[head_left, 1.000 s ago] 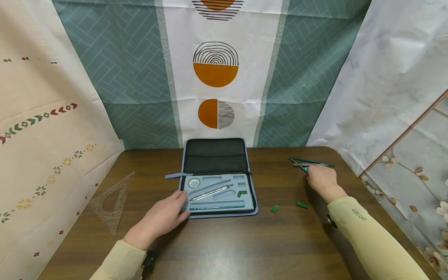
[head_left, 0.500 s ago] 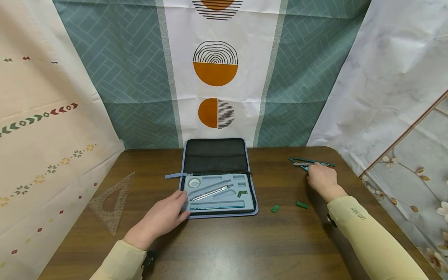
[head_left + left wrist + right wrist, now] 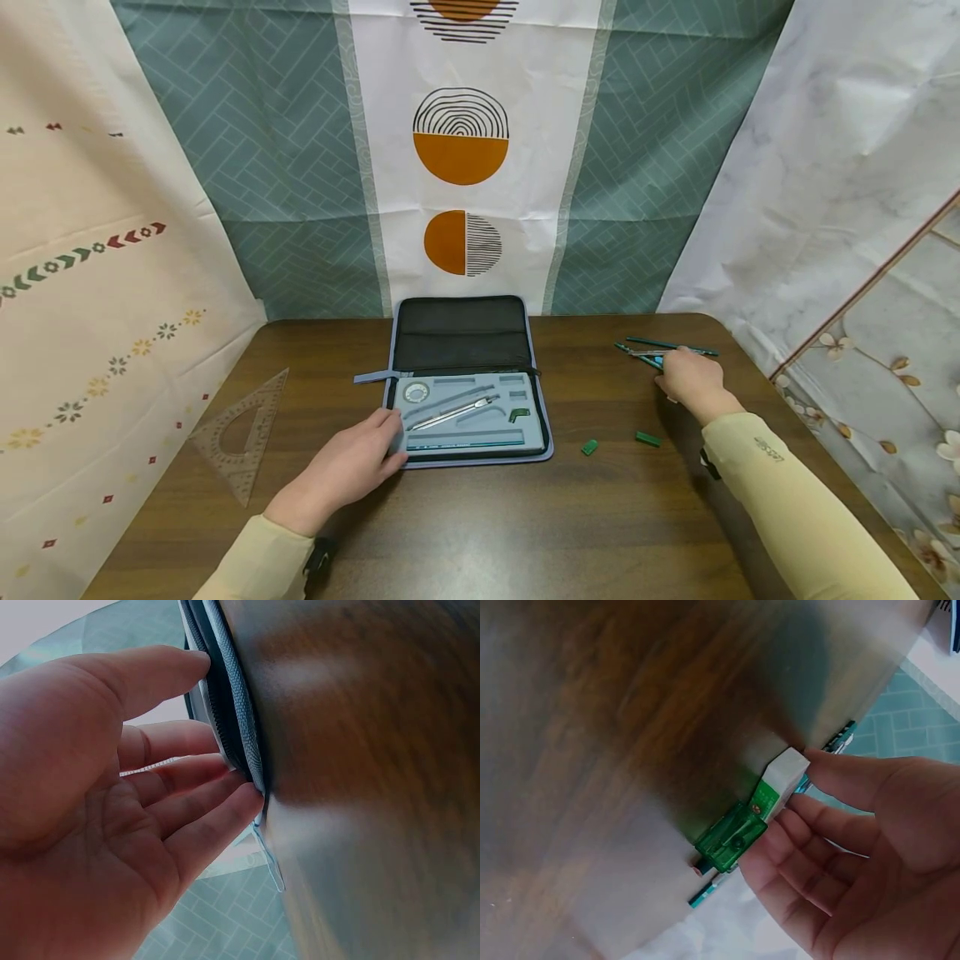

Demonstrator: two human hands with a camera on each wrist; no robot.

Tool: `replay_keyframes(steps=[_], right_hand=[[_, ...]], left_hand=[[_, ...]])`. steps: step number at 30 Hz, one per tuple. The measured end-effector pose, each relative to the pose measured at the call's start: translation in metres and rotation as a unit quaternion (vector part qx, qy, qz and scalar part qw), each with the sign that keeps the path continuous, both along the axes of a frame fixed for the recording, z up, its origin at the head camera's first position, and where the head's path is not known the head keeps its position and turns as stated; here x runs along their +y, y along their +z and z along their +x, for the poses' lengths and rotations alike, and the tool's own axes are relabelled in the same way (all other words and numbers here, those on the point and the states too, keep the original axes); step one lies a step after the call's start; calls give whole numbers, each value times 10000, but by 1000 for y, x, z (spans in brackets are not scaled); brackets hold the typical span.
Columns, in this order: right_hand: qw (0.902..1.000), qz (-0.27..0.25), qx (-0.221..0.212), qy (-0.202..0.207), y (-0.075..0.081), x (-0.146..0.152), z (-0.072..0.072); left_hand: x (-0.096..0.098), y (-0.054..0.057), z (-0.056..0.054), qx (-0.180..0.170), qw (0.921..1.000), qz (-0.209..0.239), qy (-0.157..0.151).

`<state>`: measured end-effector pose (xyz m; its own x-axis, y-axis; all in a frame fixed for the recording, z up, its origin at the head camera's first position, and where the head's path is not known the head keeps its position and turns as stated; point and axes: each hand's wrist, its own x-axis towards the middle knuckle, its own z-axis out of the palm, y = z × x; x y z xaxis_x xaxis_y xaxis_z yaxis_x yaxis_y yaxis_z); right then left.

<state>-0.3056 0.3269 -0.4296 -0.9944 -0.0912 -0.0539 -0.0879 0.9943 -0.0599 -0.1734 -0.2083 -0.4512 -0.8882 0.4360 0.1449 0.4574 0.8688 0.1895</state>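
On the table (image 3: pixel 480 533), the zippered case (image 3: pixel 461 317) is lying unfolded, the left hand (image 3: pixel 356 458) resting near-straight fingers against it. The right hand (image 3: pixel 690 379) is crowding teal pencils (image 3: pixel 656 342), its grip unclear; fumbling could send the adjoining eraser (image 3: pixel 780 780) or sharpener (image 3: pixel 731 836) skidding.

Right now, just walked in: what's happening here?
A person is at a wooden table with both hands busy. The left hand rests at the left edge of an open zip case with a silver compass in its tray. The right hand is at the far right beside green pencils, with a white-and-green block and a translucent green piece at its fingers; grip unclear. A clear set square lies at far left.
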Motion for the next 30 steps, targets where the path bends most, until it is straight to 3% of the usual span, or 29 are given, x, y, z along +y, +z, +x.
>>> replay_keyframes(steps=[13, 19, 30], right_hand=[[9993, -90, 356, 25, -6, -1, -2], [9975, -141, 663, 203, -10, -3, -1], [9944, -303, 839, 566, -12, -6, -1]], left_hand=[[0, 0, 0, 20, 10000, 18, -2], [0, 0, 0, 11, 10000, -5, 1], [0, -1, -1, 47, 10000, -47, -25]])
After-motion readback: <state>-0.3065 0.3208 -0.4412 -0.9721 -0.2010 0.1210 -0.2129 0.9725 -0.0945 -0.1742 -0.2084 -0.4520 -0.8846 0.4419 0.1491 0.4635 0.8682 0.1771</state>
